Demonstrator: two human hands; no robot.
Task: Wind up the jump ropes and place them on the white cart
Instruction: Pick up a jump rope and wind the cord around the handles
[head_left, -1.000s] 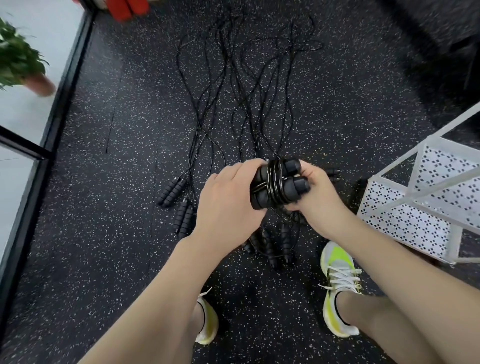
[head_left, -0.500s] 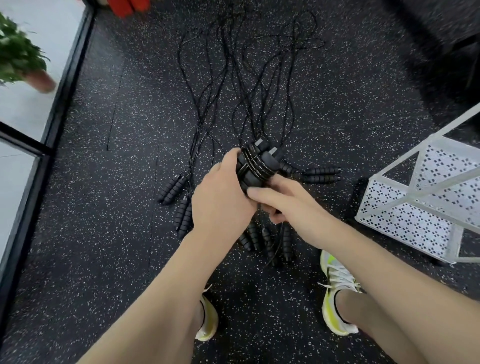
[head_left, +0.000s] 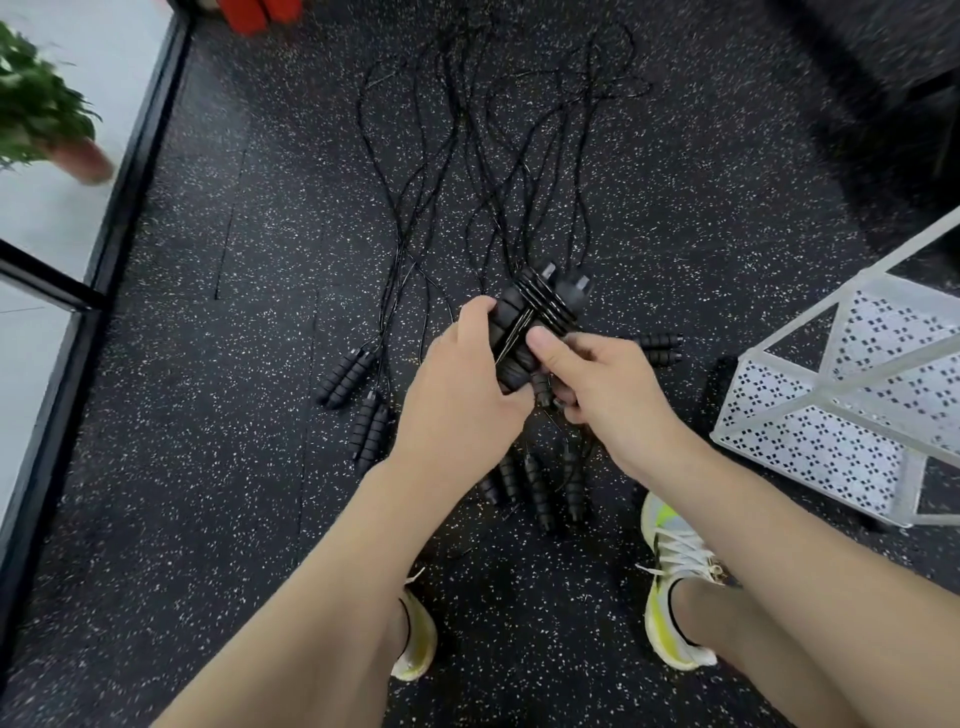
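Speckled floor (head_left: 208, 467) fills the frame, cart (head_left: 852, 415) at right. At center, my left hand (head_left: 457, 395) and right hand (head_left: 602, 395) both grip the wound rope (head_left: 535, 317).

Two hands: left (head_left: 457, 395), right (head_left: 608, 395). One wound rope bundle (head_left: 535, 322). About nine loose handles on the floor, some hidden. One white cart (head_left: 769, 431), right. Two shoes. One plant (head_left: 36, 109), far left.
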